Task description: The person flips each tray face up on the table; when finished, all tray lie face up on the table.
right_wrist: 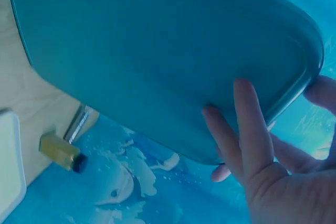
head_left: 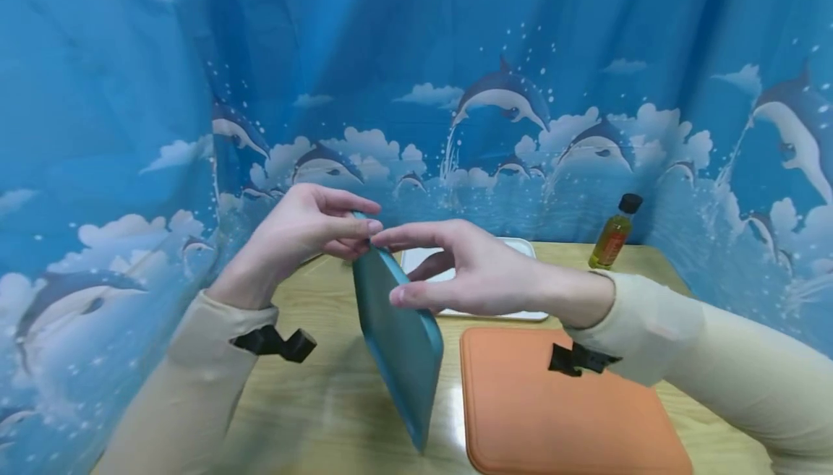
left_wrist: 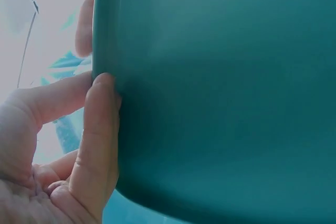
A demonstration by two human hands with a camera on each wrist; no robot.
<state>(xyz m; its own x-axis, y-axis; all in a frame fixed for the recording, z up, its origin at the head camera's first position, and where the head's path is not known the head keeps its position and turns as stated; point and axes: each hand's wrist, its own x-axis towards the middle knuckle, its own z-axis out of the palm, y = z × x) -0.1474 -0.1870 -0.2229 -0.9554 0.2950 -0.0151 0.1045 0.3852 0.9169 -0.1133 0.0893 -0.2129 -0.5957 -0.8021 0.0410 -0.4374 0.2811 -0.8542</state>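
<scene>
A teal tray (head_left: 400, 337) with rounded corners and a raised rim stands on edge, tilted, over the table. At its upper end, my left hand (head_left: 302, 233) pinches the rim between thumb and fingers; the thumb lies along the inner face in the left wrist view. My right hand (head_left: 475, 269) is around the upper right edge of the tray, index fingertip by the top corner and thumb over the rim. Seen from the right wrist, two fingers (right_wrist: 252, 124) lie against the tray's broad outer face (right_wrist: 157, 61).
An orange rectangular tray (head_left: 560, 403) lies on the wooden table (head_left: 312, 381) at the right. Behind my right hand sits a white tray (head_left: 520, 247), partly hidden. An oil bottle (head_left: 612, 236) with a black cap stands at the back right. Blue dolphin-print curtains (head_left: 403, 41) surround the table.
</scene>
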